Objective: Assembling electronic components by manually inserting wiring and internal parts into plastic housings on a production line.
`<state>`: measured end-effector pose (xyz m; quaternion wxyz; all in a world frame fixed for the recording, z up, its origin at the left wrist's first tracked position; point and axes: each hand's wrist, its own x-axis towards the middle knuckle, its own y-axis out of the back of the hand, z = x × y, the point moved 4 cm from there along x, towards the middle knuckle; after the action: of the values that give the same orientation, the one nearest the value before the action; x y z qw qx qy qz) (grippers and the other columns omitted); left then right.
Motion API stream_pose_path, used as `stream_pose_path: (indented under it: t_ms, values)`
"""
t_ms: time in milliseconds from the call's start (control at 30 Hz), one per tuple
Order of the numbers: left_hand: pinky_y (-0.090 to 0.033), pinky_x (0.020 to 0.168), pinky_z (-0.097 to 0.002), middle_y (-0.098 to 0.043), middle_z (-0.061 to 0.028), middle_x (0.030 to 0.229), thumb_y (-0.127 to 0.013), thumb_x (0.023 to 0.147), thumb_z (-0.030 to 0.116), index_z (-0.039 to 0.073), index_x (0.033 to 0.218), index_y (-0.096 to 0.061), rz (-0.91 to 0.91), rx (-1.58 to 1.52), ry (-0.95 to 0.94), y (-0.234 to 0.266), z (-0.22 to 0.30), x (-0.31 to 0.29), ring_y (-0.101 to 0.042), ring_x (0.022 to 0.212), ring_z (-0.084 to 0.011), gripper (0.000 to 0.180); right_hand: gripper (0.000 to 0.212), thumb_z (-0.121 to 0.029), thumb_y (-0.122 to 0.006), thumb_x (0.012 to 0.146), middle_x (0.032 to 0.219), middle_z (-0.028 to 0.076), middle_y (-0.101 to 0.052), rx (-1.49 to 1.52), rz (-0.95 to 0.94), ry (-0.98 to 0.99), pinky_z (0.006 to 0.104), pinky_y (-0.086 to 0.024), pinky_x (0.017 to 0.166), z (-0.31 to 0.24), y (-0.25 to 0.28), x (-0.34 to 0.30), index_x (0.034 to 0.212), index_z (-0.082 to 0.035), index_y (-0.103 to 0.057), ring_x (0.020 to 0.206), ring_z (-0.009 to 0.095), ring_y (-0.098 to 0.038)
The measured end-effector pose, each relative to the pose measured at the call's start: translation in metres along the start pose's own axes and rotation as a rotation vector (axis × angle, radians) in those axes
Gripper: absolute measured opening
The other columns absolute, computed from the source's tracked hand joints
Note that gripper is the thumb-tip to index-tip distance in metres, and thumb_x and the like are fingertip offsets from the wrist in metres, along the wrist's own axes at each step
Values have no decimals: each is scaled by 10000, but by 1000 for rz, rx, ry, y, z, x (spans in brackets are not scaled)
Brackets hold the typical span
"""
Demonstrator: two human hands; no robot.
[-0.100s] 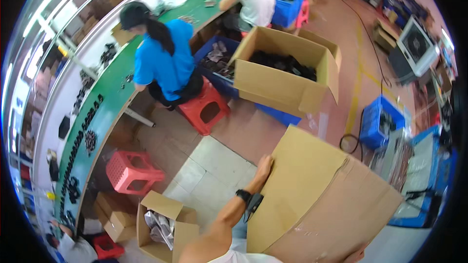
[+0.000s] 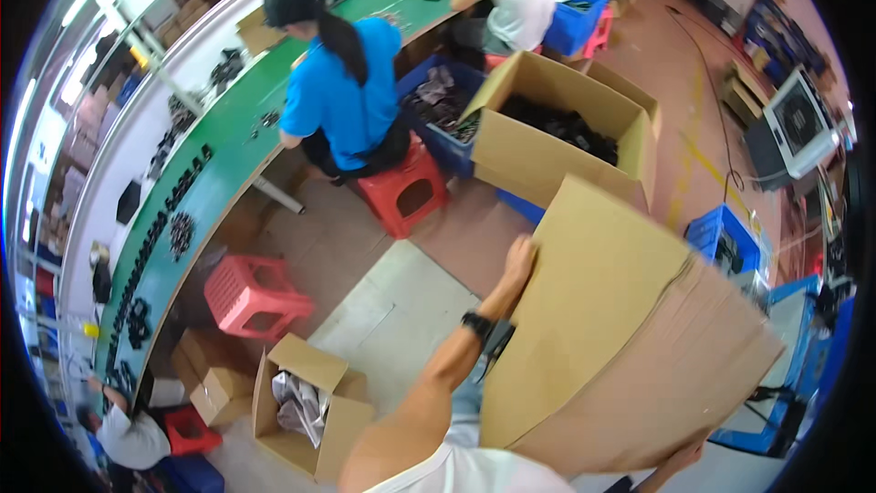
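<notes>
A large brown cardboard box (image 2: 602, 329) is held up in front of me, tilted, with a crease running across its visible faces. My left hand (image 2: 518, 263) grips its left edge, fingers wrapped over the side. A black watch-like band sits on that wrist. At the box's lower right edge, my right hand (image 2: 683, 458) is closed on the cardboard, though most of its fingers are hidden. Beyond the held box stands an open carton (image 2: 538, 151) filled with dark pieces. A smaller open carton (image 2: 342, 429) with plastic-wrapped contents rests on the floor to my left.
A long green workbench (image 2: 219, 164) curves along the left, carrying rows of small black parts. A person in a blue shirt (image 2: 338, 82) sits there on a red stool (image 2: 406, 192). Another red stool (image 2: 251, 297) stands nearer. Blue crates (image 2: 721, 237) and a fan unit (image 2: 798, 123) line the right.
The view has shifted, so the bench, people and cartons appear farther right. The held box sits slightly higher and farther right in view, still in both hands. More of my right hand shows.
</notes>
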<state>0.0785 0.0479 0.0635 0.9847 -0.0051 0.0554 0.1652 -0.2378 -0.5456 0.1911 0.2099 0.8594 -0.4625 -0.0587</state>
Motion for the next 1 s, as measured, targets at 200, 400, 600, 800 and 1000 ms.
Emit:
stream_pose_path:
  t_ms: [200,400,600,800,1000]
  values:
    - [-405,852,-356,-530,-143,959,-417,955,270,9,944,-560,215,-207,-368,55,165,146,-499,949,-275,298,656,-549,-550,917,1175,197,-643,98,153,235,350,-489,880,-293,-170,53,1228,26,-609,989,237,-614]
    - [-404,841,-338,-522,-106,932,-423,956,275,11,923,-560,395,-367,-436,135,207,298,-498,930,-222,299,601,-502,-493,962,1319,158,-569,194,-34,759,312,-462,950,-473,-348,178,1336,-34,-533,1116,225,-581]
    - [-402,838,-332,-519,-93,925,-428,954,280,14,915,-559,507,-374,-379,211,206,463,-493,925,-206,299,489,-366,-469,1004,1259,92,-602,348,-197,1156,300,-435,958,-638,-586,228,1323,-1,-539,1096,165,-557]
    - [-401,835,-326,-516,-79,918,-432,952,284,17,906,-557,617,-412,-303,266,129,542,-489,919,-189,299,490,-354,-463,1012,1033,43,-655,185,-466,958,242,-453,829,-703,-801,242,1256,56,-577,948,119,-569]
    - [-400,832,-320,-514,-66,912,-437,950,289,19,897,-556,904,-445,-239,304,14,515,-485,914,-172,299,521,-425,-508,985,855,40,-637,427,-740,993,266,-460,704,-684,-952,101,1012,68,-672,797,119,-553]
